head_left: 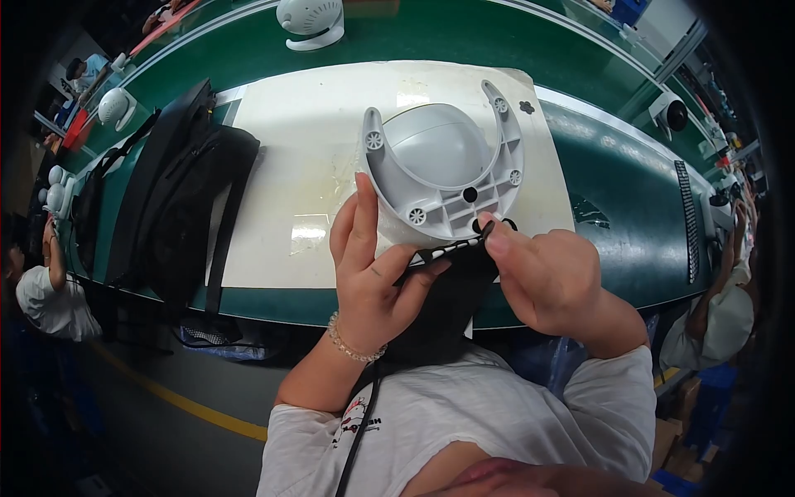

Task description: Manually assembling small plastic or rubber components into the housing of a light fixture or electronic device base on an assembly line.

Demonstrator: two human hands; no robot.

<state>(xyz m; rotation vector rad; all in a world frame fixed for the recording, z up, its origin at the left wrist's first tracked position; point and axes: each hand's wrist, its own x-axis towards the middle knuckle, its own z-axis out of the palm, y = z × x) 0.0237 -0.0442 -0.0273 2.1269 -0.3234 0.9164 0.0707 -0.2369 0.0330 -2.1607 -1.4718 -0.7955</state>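
white plastic housing (437, 149), just beyond both hands (368, 261) (548, 277), black strip (451, 249) between them

Bench: glossy dark-green top (629, 248), extending out to either side of the hands. Flat cream sheet (281, 166) over its middle, ahead of left hand (373, 269) and right hand (546, 269); clear tape patches (310, 235) on it. On sheet, just beyond both hands: white plastic appliance with horseshoe-shaped base (439, 147). Left of left hand: black fabric bag (195, 207), partly overlapping sheet. Well right of right hand: long narrow black textured strip (686, 224).
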